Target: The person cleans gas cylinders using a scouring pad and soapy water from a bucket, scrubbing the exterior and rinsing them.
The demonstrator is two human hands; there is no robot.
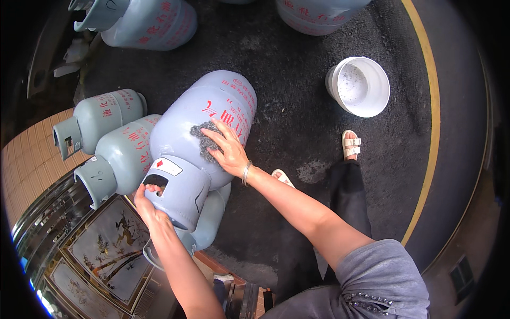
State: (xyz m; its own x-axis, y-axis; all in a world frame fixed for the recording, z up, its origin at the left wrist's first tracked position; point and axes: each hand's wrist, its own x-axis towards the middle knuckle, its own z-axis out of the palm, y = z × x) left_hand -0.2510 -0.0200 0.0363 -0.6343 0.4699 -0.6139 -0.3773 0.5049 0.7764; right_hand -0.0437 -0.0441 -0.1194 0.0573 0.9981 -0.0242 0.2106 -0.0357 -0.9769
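A large grey gas cylinder [178, 117] with red lettering lies tilted in front of me, its collar [186, 194] toward me. My left hand [151, 206] grips that collar, with fingertips showing through its cut-out. On the cylinder's shoulder, my right hand [232, 153] presses a dark grey scouring pad [202, 137], fingers spread over it. The pad looks like steel wool, and part of it is hidden under the hand. Beneath the large cylinder, a smaller grey cylinder [212, 215] shows in part.
A white bucket [333, 85] holding foamy liquid stands to the right on dark asphalt. Two smaller gas cylinders [130, 151] lie at the left. More large cylinders [162, 24] are at the far side. A yellow line [433, 106] curves along the right. A decorated panel [109, 247] lies lower left.
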